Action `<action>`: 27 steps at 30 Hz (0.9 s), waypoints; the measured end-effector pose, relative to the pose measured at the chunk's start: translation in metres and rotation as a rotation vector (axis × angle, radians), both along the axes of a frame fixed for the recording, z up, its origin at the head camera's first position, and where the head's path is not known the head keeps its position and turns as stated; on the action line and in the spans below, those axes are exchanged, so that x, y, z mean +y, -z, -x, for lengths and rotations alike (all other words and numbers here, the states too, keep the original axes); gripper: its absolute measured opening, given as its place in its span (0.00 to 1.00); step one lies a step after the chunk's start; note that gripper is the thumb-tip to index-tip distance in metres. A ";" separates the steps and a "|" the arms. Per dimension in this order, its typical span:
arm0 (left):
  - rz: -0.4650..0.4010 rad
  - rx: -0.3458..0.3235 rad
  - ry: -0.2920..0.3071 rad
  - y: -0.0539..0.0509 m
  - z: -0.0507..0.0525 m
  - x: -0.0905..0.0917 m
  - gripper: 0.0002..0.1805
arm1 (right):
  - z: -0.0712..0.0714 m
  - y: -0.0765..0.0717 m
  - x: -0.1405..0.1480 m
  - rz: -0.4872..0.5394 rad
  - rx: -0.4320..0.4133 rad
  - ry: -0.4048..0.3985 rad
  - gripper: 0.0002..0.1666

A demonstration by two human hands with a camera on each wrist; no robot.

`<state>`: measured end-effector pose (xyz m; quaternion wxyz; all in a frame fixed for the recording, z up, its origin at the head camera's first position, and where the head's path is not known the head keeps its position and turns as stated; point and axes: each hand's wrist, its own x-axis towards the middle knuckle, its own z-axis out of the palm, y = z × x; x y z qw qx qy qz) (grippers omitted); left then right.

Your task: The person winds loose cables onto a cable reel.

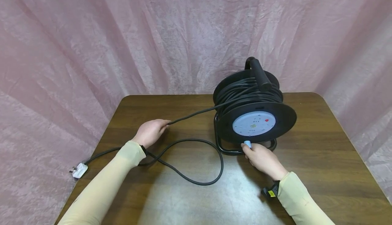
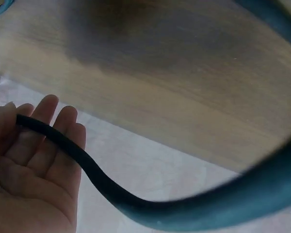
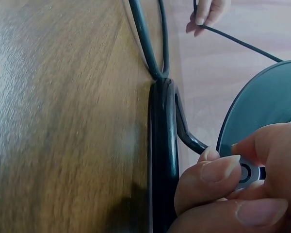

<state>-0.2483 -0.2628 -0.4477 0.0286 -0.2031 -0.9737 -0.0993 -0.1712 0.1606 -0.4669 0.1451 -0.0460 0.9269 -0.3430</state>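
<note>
A black cable reel (image 1: 225,123) with a pale socket disc (image 1: 254,123) stands right of centre on the table. My right hand (image 1: 262,159) pinches the light blue crank knob (image 1: 247,143) at the disc's lower rim; in the right wrist view, fingers curl round the grey knob (image 3: 245,173). My left hand (image 1: 150,133) holds the black cable (image 1: 196,113) between thumb and fingers, left of the reel, and the cable runs up to the wound coils. The left wrist view has the cable (image 2: 82,156) crossing the fingers of the left hand (image 2: 39,179).
Loose cable loops (image 1: 203,183) across the middle of the wooden table (image 1: 324,143) and passes under the left wrist to a white plug (image 1: 80,170) at the left edge. The reel's tubular stand (image 3: 164,145) rests on the table. Pink curtain (image 1: 183,31) hangs behind.
</note>
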 end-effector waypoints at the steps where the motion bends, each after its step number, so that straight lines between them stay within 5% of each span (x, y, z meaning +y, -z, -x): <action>1: 0.002 0.001 0.002 0.001 -0.001 -0.002 0.17 | 0.000 0.000 -0.001 0.001 0.000 0.001 0.36; 7: -0.015 -0.014 0.027 0.000 -0.001 -0.004 0.20 | 0.000 -0.001 -0.005 0.012 -0.006 0.010 0.38; 11: 0.025 0.039 0.006 -0.004 -0.001 0.001 0.19 | 0.000 -0.001 -0.007 0.029 -0.008 0.010 0.38; 19: 0.120 0.136 -0.117 -0.015 0.002 0.009 0.14 | -0.001 -0.001 -0.009 0.046 -0.024 -0.003 0.39; 23: 0.121 0.056 -0.164 -0.021 0.002 0.010 0.16 | 0.000 -0.001 -0.010 0.052 -0.032 -0.006 0.38; 27: 0.110 -0.079 -0.140 -0.028 0.005 0.012 0.20 | 0.001 -0.001 -0.011 0.053 -0.031 -0.005 0.37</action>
